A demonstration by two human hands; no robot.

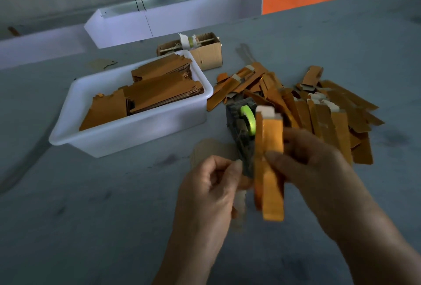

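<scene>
My right hand (316, 171) grips a long, narrow golden-orange carton (270, 159), held upright above the grey table, its pale flap at the top. My left hand (211, 189) is beside the carton's lower part with fingers curled, pinching a small pale piece (239, 202) that looks like tape; blur hides the detail. Just behind the carton stands a dark tape dispenser (239, 130) with a green roll.
A white plastic tub (127, 139) at left holds stacks of flat orange carton blanks. A heap of folded orange cartons (319, 105) lies at right. A small cardboard box (207, 53) stands behind the tub. White metal trays (173, 18) line the far edge.
</scene>
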